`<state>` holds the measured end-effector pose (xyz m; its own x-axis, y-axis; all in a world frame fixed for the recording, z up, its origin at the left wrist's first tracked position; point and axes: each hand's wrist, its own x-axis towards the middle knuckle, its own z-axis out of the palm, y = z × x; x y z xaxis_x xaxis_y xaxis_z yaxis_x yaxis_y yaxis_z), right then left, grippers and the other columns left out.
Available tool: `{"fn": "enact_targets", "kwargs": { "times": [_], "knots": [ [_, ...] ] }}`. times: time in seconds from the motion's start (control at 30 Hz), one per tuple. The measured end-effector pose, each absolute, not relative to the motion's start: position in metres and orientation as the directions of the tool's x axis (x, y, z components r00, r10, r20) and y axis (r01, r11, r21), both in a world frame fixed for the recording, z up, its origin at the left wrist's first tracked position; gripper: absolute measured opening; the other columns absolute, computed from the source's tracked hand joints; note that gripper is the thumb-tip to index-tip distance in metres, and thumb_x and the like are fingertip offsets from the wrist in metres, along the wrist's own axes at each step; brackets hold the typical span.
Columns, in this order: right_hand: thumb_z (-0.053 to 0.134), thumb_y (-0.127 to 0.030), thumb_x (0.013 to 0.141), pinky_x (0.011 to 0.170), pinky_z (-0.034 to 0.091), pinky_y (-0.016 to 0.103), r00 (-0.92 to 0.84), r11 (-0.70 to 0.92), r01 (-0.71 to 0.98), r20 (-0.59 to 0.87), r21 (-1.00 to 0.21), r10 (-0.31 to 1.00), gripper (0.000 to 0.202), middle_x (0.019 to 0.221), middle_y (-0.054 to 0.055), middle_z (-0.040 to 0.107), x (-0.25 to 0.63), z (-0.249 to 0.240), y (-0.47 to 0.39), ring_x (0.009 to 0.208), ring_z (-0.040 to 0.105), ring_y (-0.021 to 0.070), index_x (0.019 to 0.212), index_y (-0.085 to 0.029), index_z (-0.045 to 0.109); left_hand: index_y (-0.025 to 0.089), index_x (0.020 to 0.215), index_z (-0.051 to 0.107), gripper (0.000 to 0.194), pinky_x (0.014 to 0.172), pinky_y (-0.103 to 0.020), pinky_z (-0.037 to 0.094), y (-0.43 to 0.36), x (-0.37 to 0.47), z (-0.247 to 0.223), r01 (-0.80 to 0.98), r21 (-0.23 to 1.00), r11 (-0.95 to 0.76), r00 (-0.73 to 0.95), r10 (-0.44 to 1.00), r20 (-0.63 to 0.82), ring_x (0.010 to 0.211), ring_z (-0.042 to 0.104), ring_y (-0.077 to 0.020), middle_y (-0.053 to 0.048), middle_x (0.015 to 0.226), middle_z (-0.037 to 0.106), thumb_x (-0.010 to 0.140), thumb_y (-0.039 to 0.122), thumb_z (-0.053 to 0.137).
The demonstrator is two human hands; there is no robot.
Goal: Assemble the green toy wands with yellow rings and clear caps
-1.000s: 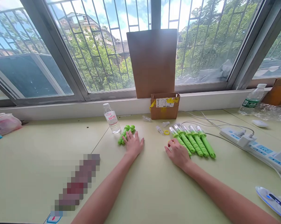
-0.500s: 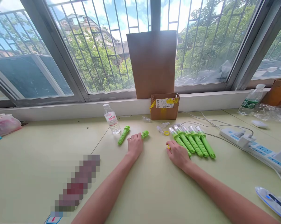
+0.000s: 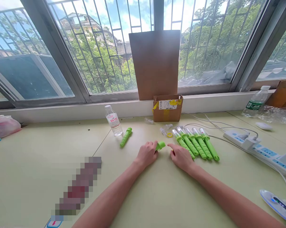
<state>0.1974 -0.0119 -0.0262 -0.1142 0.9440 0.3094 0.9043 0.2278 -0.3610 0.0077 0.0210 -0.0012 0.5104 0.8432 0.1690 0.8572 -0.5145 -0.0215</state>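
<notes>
My left hand [image 3: 147, 154] is closed around a green plastic tube [image 3: 161, 145]; its threaded end points right, toward my other hand, and the rest is hidden in my fingers. My right hand [image 3: 181, 156] pinches a small yellow ring, now almost wholly covered by the fingertips. The two hands are close but apart. Beside my right hand lie several green tubes [image 3: 200, 145] in a row, with clear caps on their far ends. Another green tube [image 3: 126, 137] without a clear cap lies to the left. A loose yellow ring [image 3: 169, 135] and clear plastic caps [image 3: 163, 131] lie beyond my hands.
A water bottle [image 3: 113, 121] stands at back left, and a small cardboard box [image 3: 167, 109] sits against the sill. To the right are a white power strip [image 3: 261, 152], cables and another bottle [image 3: 256, 102]. A blurred-out object [image 3: 79, 186] lies at front left.
My left hand has moved right and slightly nearer me, carrying the green tube toward my right hand and turning its end rightward. My right hand has barely moved; its index finger is straighter.
</notes>
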Motion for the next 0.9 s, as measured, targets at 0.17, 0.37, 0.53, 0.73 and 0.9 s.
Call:
{"fn": "enact_targets", "kwargs": {
  "times": [0.17, 0.37, 0.53, 0.73, 0.9],
  "knots": [
    [0.046, -0.022, 0.076, 0.061, 0.040, 0.027, 0.004, 0.240, 0.640, 0.315, -0.730, 0.949, 0.034, 0.070, 0.001, 0.064, 0.197, -0.026, -0.010, 0.060, 0.054, 0.0146, 0.104, -0.021, 0.066, 0.020, 0.103, 0.049, 0.022, 0.062, -0.029, 0.043, 0.019, 0.009, -0.001, 0.846, -0.014, -0.534, 0.529, 0.833, 0.162, 0.081, 0.059, -0.0215, -0.006, 0.088, 0.063, 0.082, 0.024, 0.045],
    [0.058, -0.033, 0.068, 0.038, 0.022, 0.021, 0.148, 0.025, -0.082, 0.012, -0.996, 0.989, 0.027, 0.049, -0.005, 0.044, 0.202, -0.022, -0.002, 0.040, 0.031, 0.0071, 0.086, -0.014, 0.067, 0.021, 0.104, 0.052, 0.023, 0.062, -0.028, 0.043, 0.017, 0.011, -0.002, 0.809, -0.010, -0.588, 0.579, 0.794, 0.186, 0.083, 0.060, -0.0211, -0.005, 0.088, 0.064, 0.082, 0.027, 0.049],
    [0.063, -0.032, 0.064, 0.037, 0.020, 0.019, 0.066, -0.035, -0.231, -0.051, -0.972, 0.996, 0.027, 0.047, -0.006, 0.043, 0.206, -0.021, -0.002, 0.039, 0.031, 0.0055, 0.084, -0.014, 0.065, 0.022, 0.102, 0.053, 0.021, 0.063, -0.028, 0.044, 0.014, 0.014, -0.004, 0.757, -0.040, -0.652, 0.647, 0.742, 0.175, 0.083, 0.060, -0.0204, -0.005, 0.089, 0.064, 0.085, 0.032, 0.047],
    [0.061, -0.033, 0.068, 0.036, 0.018, 0.019, -0.037, -0.039, -0.164, -0.034, -0.986, 0.999, 0.030, 0.042, -0.009, 0.038, 0.200, -0.018, -0.010, 0.036, 0.030, 0.0058, 0.093, -0.016, 0.064, 0.021, 0.101, 0.053, 0.021, 0.061, -0.027, 0.043, 0.015, 0.013, -0.005, 0.759, -0.052, -0.649, 0.648, 0.743, 0.170, 0.081, 0.059, -0.0205, -0.005, 0.088, 0.064, 0.083, 0.030, 0.049],
    [0.063, -0.033, 0.067, 0.034, 0.023, 0.019, -0.023, 0.005, -0.136, 0.008, -0.991, 1.000, 0.035, 0.058, -0.006, 0.052, 0.197, -0.019, -0.010, 0.038, 0.034, 0.0048, 0.098, -0.017, 0.061, 0.020, 0.100, 0.054, 0.020, 0.060, -0.027, 0.042, 0.015, 0.013, -0.005, 0.763, -0.047, -0.645, 0.641, 0.745, 0.187, 0.079, 0.059, -0.0204, -0.005, 0.087, 0.064, 0.083, 0.029, 0.049]
  ]
}}
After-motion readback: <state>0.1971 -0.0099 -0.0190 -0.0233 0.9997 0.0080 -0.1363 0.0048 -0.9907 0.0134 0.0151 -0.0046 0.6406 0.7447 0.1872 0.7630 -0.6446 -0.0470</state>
